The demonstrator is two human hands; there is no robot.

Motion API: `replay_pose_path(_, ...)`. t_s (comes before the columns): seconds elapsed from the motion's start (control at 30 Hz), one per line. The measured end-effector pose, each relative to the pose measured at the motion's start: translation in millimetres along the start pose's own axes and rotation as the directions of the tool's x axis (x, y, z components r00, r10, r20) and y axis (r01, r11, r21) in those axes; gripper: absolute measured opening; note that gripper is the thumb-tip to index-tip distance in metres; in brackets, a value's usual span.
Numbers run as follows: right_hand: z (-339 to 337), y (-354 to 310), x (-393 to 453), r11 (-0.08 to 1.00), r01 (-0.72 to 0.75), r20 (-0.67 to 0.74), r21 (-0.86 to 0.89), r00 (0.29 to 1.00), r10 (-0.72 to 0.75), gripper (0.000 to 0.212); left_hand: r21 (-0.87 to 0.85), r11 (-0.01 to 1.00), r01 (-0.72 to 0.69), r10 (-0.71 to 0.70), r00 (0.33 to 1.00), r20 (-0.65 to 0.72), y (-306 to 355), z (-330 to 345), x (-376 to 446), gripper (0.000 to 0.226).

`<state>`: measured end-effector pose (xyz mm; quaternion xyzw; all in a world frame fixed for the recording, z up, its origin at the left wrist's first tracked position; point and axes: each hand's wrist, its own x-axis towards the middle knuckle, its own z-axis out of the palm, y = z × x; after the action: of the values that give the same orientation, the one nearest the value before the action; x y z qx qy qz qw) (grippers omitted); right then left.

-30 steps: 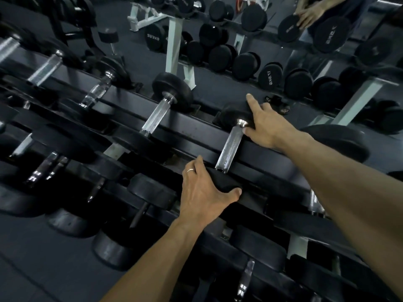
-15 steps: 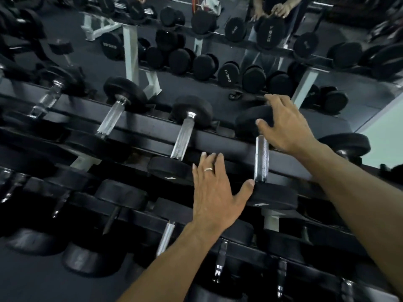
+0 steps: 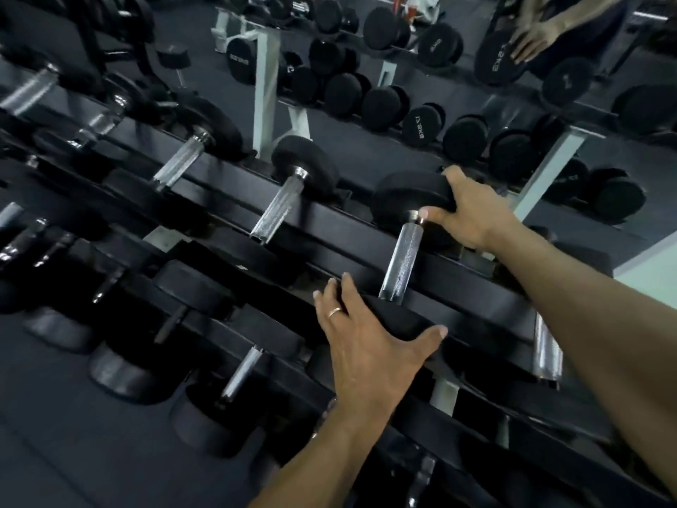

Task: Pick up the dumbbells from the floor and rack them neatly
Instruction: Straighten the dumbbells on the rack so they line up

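Note:
A black dumbbell with a knurled chrome handle [image 3: 401,262] lies across the top tier of the black rack [image 3: 329,229]. My right hand [image 3: 472,210] grips its far head, thumb near the handle's collar. My left hand [image 3: 370,342], with a ring on one finger, clasps the near head, fingers over the top and thumb spread to the right. Both heads are partly hidden under my hands.
More dumbbells [image 3: 282,207] fill the top tier to the left, and lower tiers [image 3: 241,372] hold others. A mirror behind shows a white-framed rack [image 3: 267,93] and my reflected hands [image 3: 531,42]. Dark floor [image 3: 55,434] lies lower left.
The view has swung. My left hand went from flat beside the near head to clasping it. My right hand closed around the far head.

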<state>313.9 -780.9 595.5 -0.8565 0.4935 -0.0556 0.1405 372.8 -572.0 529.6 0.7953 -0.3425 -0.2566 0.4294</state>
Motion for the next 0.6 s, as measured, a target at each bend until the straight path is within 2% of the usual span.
replay_pose_path(0.17,0,14,-7,0.993,0.013,-0.033,0.121,0.999,-0.009,0.048,0.046,0.996,-0.075,0.076,0.997,-0.014,3,7,-1,0.121)
replay_pose_path(0.3,4,14,-8,0.998,0.005,-0.107,0.064,0.994,0.002,0.048,0.044,0.993,-0.106,0.105,0.994,0.029,-7,-2,10,0.122)
replay_pose_path(0.5,7,3,-6,0.998,-0.055,-0.130,-0.023,0.990,0.051,0.052,0.030,0.995,-0.094,0.091,0.992,0.091,-14,-18,24,0.121)
replay_pose_path(0.6,7,0,-7,0.996,-0.087,-0.096,0.000,0.992,0.086,0.052,0.048,0.994,-0.098,0.092,0.990,0.109,-14,-20,25,0.123)
